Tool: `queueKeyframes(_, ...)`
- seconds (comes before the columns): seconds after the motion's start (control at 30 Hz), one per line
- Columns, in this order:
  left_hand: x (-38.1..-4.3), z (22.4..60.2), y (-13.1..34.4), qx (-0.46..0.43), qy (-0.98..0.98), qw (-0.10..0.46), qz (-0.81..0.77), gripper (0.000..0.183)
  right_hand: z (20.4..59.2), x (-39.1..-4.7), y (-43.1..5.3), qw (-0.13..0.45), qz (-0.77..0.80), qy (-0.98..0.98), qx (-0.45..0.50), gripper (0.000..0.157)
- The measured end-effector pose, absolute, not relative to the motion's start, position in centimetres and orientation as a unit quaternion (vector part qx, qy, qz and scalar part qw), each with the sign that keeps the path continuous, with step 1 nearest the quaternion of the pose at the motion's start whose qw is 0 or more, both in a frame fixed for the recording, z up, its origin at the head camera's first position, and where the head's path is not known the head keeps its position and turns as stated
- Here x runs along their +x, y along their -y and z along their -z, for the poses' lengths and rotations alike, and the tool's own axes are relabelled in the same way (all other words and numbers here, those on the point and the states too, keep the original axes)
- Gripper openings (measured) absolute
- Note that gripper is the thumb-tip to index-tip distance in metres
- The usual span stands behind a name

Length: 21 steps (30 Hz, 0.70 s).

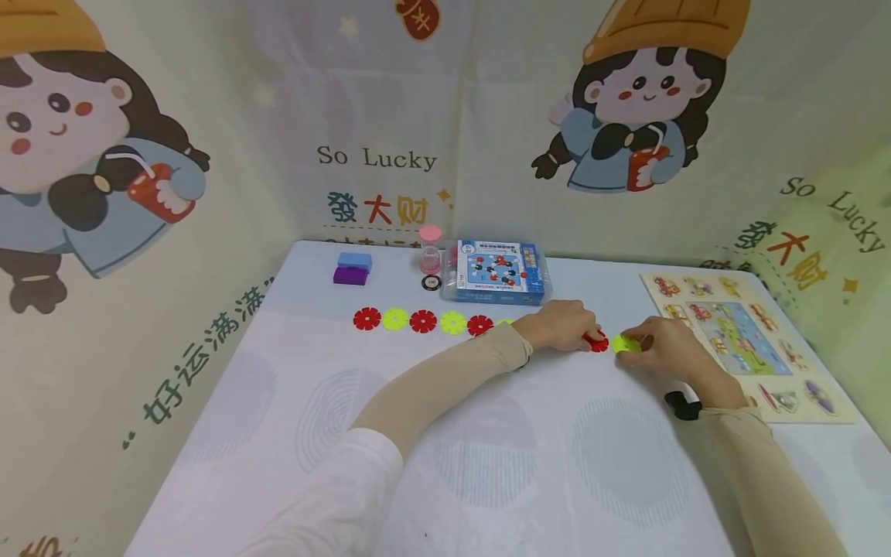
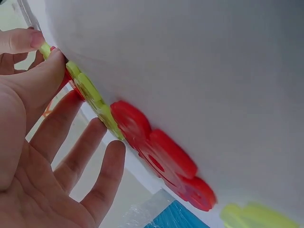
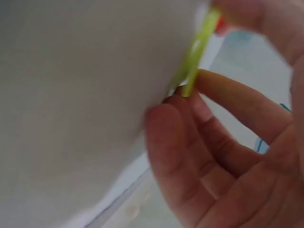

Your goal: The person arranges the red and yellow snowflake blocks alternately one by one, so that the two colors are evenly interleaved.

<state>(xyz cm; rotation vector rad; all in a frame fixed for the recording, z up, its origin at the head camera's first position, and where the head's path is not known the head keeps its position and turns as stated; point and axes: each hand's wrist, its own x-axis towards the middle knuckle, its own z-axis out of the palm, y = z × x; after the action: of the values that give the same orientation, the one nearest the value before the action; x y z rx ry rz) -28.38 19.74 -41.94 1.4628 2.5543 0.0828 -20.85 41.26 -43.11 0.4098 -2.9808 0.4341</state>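
Note:
A row of notched plastic snowflake discs, red (image 1: 366,319) and yellow (image 1: 394,319) in turn, runs across the table. My left hand (image 1: 560,325) pinches the red snowflake disc (image 1: 599,342) near the row's right end by its edges, with thumb and index finger. Its other fingers rest beside a yellow snowflake disc (image 2: 92,97), which the hand hides in the head view. Just to the right, my right hand (image 1: 671,352) holds a yellow snowflake disc (image 3: 197,54) between thumb and fingers. That disc stands tilted at the table surface, close to the red one.
Behind the row stand a clear plastic case (image 1: 497,272) with a molecule picture, a small pink-lidded sand timer (image 1: 431,251), a round black token (image 1: 431,283), and blue (image 1: 355,261) and purple (image 1: 350,275) blocks. A wooden picture puzzle board (image 1: 748,348) lies at the right, partly behind my right hand.

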Motion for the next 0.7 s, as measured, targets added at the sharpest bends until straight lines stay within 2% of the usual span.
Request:
queueKeyframes(0.33,-28.5,41.8,-19.5,0.49,-0.865,0.11,-0.023,0.039,42.2,-20.8,-40.1,-0.029,-0.143,0.981,0.127,0.047)
queueKeyframes(0.7,-28.3,42.2,-19.4,0.499,-0.86,0.108,-0.016,0.041,42.3,-19.8,-39.3,-0.016,-0.108,0.987,0.117,0.05)
